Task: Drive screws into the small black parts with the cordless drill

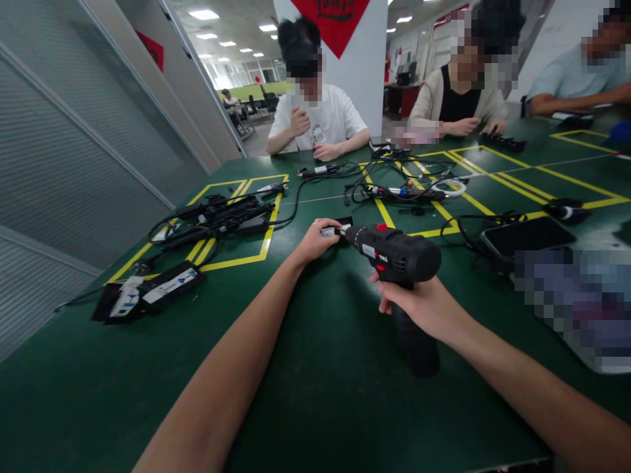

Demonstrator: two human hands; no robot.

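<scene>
My right hand [419, 303] is wrapped round the grip of a black cordless drill [394, 253] with red details. The drill points away and to the left, its chuck and bit reaching a small black part with a white label [328, 231]. My left hand [318, 242] holds that part against the green table, fingers closed along its near side. The bit's tip meets the part close to my left fingertips; the exact contact point is too small to make out. Part of the black piece is hidden behind my fingers and the drill's nose.
Black cables and adapters [217, 217] lie in a yellow-taped area at left, with black pieces bearing white labels [170, 282] nearer. Tangled cables and tools [409, 192] lie ahead. A phone [527, 235] rests at right. Several people sit across the green table [315, 407].
</scene>
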